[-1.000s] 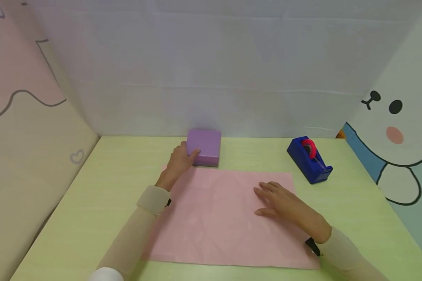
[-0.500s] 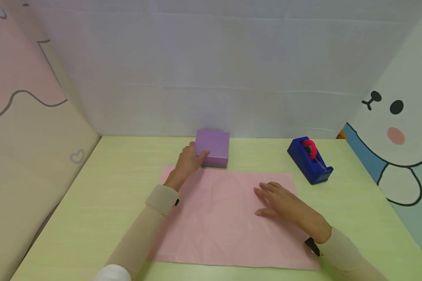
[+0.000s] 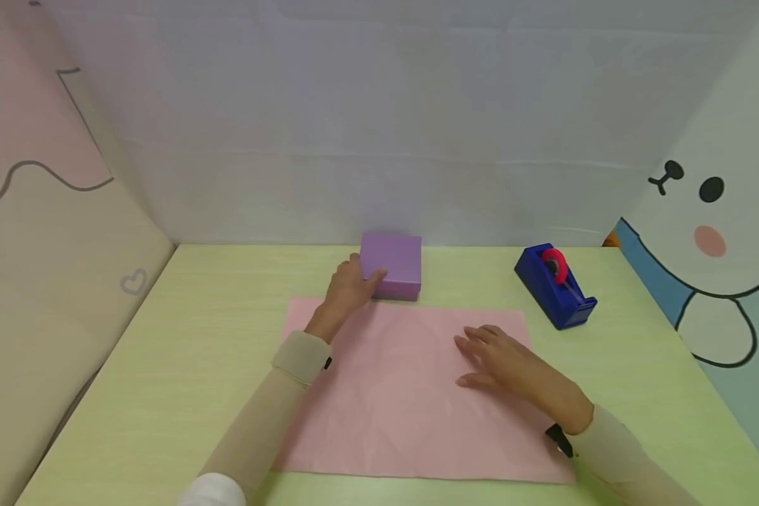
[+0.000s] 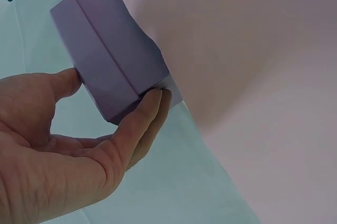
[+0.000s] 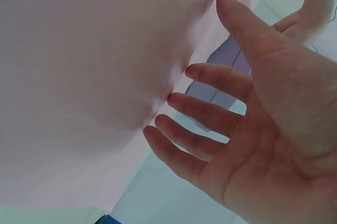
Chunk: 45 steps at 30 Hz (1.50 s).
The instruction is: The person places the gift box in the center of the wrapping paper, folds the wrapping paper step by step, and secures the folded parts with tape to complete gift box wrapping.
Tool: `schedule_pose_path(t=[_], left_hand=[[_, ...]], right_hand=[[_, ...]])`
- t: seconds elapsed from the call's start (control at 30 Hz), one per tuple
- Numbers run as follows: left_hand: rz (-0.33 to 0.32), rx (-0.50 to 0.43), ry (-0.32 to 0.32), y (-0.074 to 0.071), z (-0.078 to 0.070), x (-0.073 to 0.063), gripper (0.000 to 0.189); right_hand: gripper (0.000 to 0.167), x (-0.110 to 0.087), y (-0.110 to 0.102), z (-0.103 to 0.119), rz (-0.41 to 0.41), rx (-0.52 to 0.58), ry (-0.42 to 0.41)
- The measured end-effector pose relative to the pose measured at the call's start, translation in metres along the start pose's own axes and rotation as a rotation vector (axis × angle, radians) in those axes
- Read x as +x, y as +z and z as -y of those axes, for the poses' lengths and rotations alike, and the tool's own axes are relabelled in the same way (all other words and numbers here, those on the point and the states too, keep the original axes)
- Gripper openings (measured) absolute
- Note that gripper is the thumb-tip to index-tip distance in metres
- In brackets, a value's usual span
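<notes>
At the back of the table a purple box point(image 3: 391, 261) with a lid seam sits just behind the pink sheet. My left hand point(image 3: 349, 287) grips its left end. In the left wrist view the thumb touches one side of the purple box point(image 4: 108, 50) and the fingers lie along another. The pink sheet point(image 3: 405, 393), lightly creased, lies flat in front of me. My right hand point(image 3: 502, 362) rests on its right part with fingers spread. In the right wrist view the fingertips point(image 5: 176, 98) touch the sheet, and no object is in this hand.
A blue tape dispenser point(image 3: 555, 288) with a red-cored roll stands at the back right, beyond the sheet's corner. A white wall point(image 3: 386, 140) closes off the table's point(image 3: 183, 330) back edge, and printed panels point(image 3: 721, 281) stand at the left and right.
My left hand has slid the purple box to the right along the back of the table. The right hand and the pink sheet have stayed in place.
</notes>
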State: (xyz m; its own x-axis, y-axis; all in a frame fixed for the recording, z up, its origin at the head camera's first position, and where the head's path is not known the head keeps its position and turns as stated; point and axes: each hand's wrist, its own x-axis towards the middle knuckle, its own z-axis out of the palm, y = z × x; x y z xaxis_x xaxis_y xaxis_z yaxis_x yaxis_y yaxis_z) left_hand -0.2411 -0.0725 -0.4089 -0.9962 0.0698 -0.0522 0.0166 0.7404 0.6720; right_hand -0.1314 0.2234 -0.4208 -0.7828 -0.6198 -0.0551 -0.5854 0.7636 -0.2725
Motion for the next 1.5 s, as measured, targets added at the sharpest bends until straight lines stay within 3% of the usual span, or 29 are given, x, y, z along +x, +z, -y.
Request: schedule_pose_path(t=[0.4, 0.63, 0.9, 1.2, 1.5], left_hand=[[-0.022, 0.012, -0.001, 0.007, -0.011, -0.001, 0.072], [-0.031, 0.000, 0.001, 0.009, -0.011, -0.003, 0.072], [-0.030, 0.006, 0.007, 0.008, -0.010, -0.003, 0.073], [-0.020, 0.031, 0.011, 0.006, -0.011, -0.003, 0.075], [-0.045, 0.068, 0.000, 0.003, -0.015, -0.003, 0.072]], right_hand=[[0.060, 0.001, -0.001, 0.000, -0.055, -0.022, -0.063], [0.058, 0.007, -0.008, 0.003, 0.007, -0.008, -0.022], [0.041, 0.017, -0.019, 0.004, 0.041, 0.005, -0.018], [0.046, 0.023, -0.031, 0.000, -0.004, 0.010, -0.007], [0.043, 0.042, -0.033, -0.003, -0.119, -0.012, -0.009]])
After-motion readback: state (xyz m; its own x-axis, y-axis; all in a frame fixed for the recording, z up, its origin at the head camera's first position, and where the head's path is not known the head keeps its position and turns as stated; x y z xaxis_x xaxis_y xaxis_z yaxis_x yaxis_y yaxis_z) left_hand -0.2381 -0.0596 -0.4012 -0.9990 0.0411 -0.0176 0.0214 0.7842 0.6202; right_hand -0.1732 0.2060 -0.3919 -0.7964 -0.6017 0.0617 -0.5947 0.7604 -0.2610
